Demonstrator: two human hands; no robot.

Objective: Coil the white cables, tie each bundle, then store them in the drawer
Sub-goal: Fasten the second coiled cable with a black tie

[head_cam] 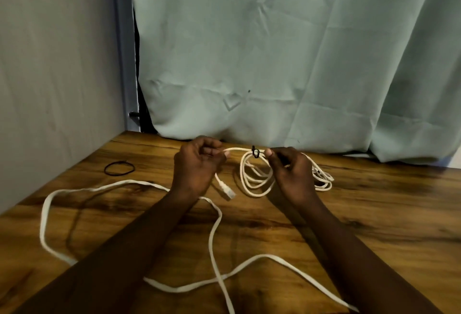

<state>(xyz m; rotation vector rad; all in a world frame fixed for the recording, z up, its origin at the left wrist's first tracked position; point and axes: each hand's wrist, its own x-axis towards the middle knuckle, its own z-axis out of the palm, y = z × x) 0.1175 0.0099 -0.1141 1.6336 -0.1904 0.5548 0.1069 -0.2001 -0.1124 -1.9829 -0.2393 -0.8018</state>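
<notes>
At 12 o'clock on the bench (374, 214): coiled white cable (258, 181), top raised off the wood, lower loops resting on it.
Black tie (255, 152): wrapped round the top of the coil, between both hands; fastening judged unfinished.
Left hand (197, 166): fingers curled, pinching the free tail of the coil; connector (228, 192) hanging at 5 o'clock of the hand.
Right hand (291, 171): thumb and fingers pinching the coil just beside the tie.
Loose flat cable (212, 236): sprawled from 9 o'clock to 5 o'clock, uncoiled, untied.
Spare black band (119, 167): at 10 o'clock, untouched.
Drawer: not in view.
Progress: judged roughly one third; first bundle coiled, tie partly on.
Remaining: coiling and tying of the second cable, storage of both.
</notes>
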